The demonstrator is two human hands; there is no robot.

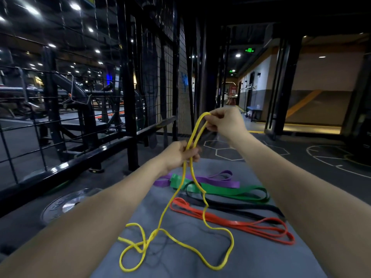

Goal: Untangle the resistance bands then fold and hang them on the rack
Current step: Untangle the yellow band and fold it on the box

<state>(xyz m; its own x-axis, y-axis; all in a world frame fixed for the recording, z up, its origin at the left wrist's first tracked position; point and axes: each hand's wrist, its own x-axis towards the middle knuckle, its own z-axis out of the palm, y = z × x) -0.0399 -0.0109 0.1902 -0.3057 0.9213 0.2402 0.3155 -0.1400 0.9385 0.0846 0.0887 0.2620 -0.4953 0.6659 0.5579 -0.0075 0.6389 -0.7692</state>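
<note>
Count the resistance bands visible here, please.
5: yellow band held in both hands; purple band, green band, black band and red band lying on the mat. More may be hidden.

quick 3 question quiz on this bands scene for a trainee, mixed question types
1. True or false: both hands hold the yellow band.
2. Which band lies farthest from the person on the grey mat? A purple B red C black
3. Fill in: the yellow band's lower loops rest on the ____.

Key:
1. True: the left hand grips it lower down, and the right hand pinches its top loop.
2. A, the purple band; then green, black, red.
3. mat
</note>
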